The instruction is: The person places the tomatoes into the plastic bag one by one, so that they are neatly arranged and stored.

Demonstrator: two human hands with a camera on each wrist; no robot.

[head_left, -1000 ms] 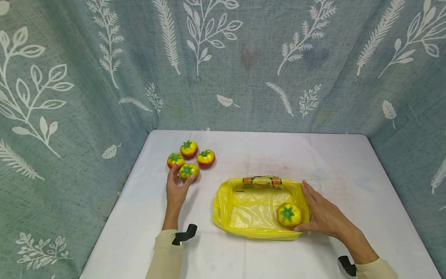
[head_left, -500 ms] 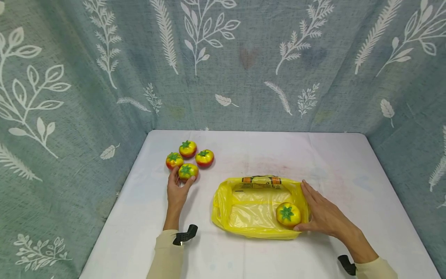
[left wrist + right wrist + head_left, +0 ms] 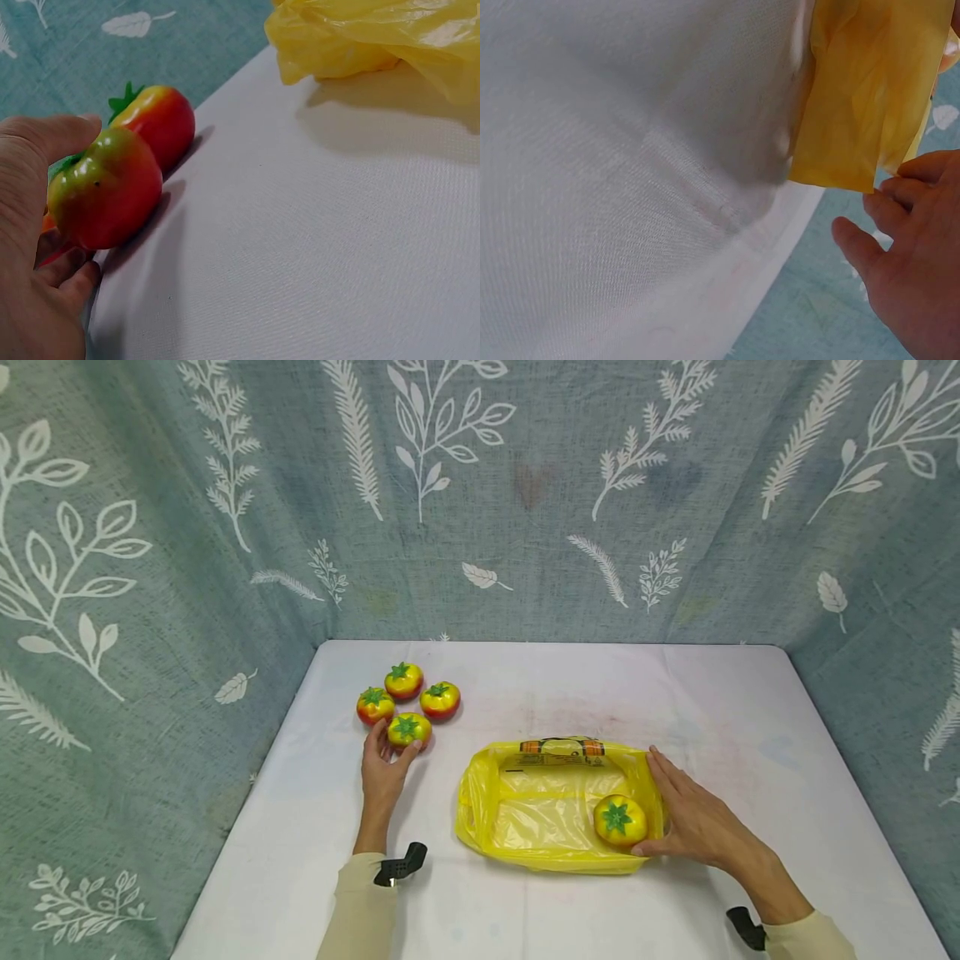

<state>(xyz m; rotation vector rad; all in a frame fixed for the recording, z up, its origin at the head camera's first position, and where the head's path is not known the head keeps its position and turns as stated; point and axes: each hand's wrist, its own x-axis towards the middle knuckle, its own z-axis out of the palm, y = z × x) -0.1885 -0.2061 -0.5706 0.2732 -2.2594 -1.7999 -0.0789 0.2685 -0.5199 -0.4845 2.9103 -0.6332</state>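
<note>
Holding a tomato (image 3: 409,728) clamped in left fingers (image 3: 373,742), with three other tomatoes (image 3: 403,682) just beyond them. Touching, with straight right fingers (image 3: 672,775), a yellow bag (image 3: 540,823) left of them, bearing illegibly small print (image 3: 562,748).

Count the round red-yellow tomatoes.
5: one tomato inside the yellow plastic bag; on the white table, rear tomato, left tomato, right tomato, front tomato at the left hand.

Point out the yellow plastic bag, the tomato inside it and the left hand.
Yellow plastic bag (image 3: 540,823): head view, on its bare inner surface.
Tomato inside the bag (image 3: 617,817): head view, on its green leafy top.
Left hand (image 3: 384,774): head view, on the back of the hand.
</note>
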